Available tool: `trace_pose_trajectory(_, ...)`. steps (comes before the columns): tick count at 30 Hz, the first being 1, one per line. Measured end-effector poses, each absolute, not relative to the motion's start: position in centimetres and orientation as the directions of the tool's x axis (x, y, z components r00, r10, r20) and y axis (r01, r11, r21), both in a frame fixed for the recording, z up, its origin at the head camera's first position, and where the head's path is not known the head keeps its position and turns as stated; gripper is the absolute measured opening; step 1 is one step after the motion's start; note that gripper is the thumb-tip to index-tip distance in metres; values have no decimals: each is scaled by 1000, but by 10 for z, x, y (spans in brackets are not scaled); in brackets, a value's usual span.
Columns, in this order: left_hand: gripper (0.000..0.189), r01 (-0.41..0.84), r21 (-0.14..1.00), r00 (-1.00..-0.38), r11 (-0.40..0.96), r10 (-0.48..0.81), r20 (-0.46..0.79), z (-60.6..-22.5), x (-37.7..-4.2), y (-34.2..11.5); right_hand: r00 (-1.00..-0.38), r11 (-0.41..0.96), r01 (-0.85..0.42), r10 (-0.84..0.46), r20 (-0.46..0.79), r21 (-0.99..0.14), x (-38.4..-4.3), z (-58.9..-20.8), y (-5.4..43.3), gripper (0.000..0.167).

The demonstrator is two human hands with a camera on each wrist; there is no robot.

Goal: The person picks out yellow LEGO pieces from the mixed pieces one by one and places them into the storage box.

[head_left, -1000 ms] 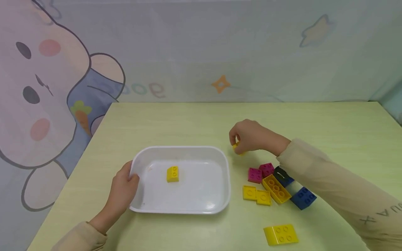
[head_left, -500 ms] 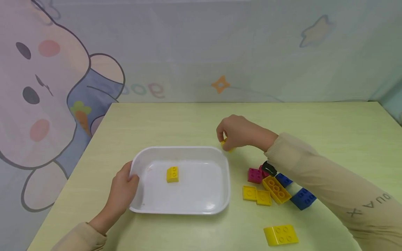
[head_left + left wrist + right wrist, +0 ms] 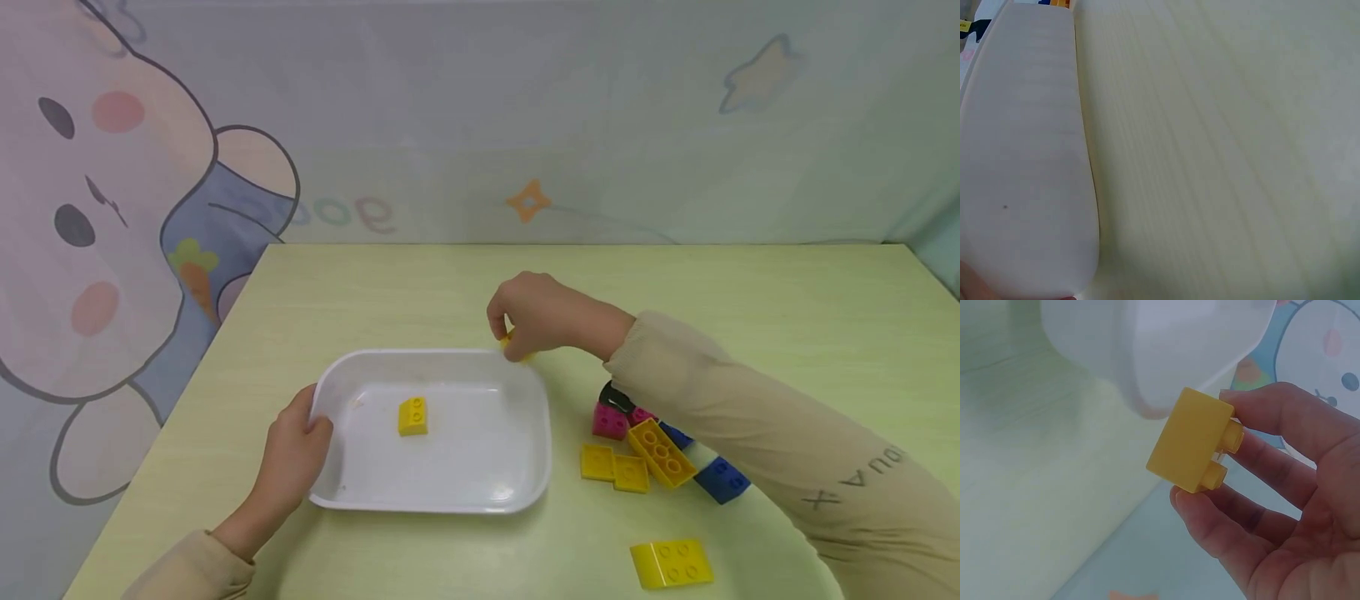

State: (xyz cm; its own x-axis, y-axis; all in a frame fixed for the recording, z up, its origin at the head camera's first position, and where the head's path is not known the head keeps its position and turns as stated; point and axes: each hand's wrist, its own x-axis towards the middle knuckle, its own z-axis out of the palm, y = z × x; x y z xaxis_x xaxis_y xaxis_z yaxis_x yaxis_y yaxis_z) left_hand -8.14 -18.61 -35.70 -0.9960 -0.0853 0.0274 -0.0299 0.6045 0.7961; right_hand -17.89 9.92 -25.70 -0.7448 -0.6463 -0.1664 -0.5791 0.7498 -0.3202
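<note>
My left hand (image 3: 291, 446) grips the left rim of a white plastic tray (image 3: 442, 498), thumb over the edge; the left wrist view shows mostly the tray's outer side (image 3: 1025, 156). One yellow building block (image 3: 412, 416) with a sloped side lies inside, left of the middle. At the tray's far right corner, my right hand (image 3: 536, 312) pinches another yellow block (image 3: 1191, 440) between thumb and fingers. In the right wrist view two studs show on that block, and the tray's wall is close beyond it.
Right of the tray lie magenta blocks (image 3: 610, 421), two thin yellow pieces (image 3: 597, 462), a longer yellow block (image 3: 662, 452) on its side and blue blocks (image 3: 722, 480), partly hidden by the right sleeve. A yellow curved block (image 3: 672, 563) lies nearer. A patterned curtain (image 3: 450, 125) hangs behind the table.
My right hand has moved left with the pinched yellow block, from right of the tray to its far right corner. The left hand and tray have stayed put.
</note>
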Motion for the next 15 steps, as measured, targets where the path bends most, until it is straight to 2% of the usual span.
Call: trace_pose_trajectory(15, 43, -26, 812, -996, 583, -80, 26, -358, -78, -187, -684, 706, -648, -705, -188, -286, -168, -250, 55, 9)
